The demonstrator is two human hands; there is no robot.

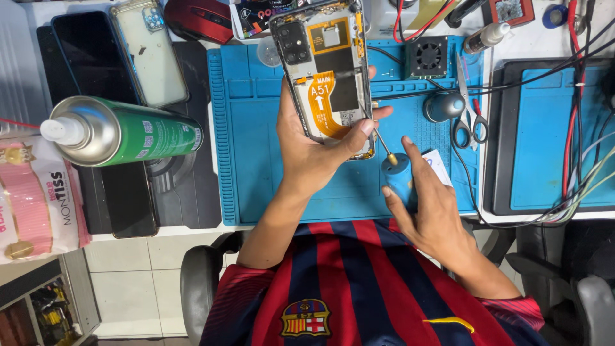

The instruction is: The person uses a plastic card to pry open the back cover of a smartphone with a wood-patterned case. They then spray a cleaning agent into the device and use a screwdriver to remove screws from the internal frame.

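1. The phone (pixel 330 77), back cover off and its board and orange flex showing, stands tilted at upper centre of the frame, over the blue mat (pixel 256 166).
2. The left hand (pixel 314 150) is clamped on the phone: palm behind the lower end, thumb across the bottom right corner, fingertips on the far edge.
3. The right hand (pixel 432 211) is wrapped around the blue handle of a screwdriver (pixel 394 170), lower right of the phone; its thin shaft slants up to the phone's right edge.
4. Containers: a green spray can (pixel 128 131) lies on its side at left, capped; contents cannot be told. A pink tissue pack (pixel 35 198) sits at the far left edge.
5. Scissors (pixel 471 112) and a small fan (pixel 428 56) crowd the mat's upper right; cables run along the right.
6. Open mat shows left of the phone and below it.
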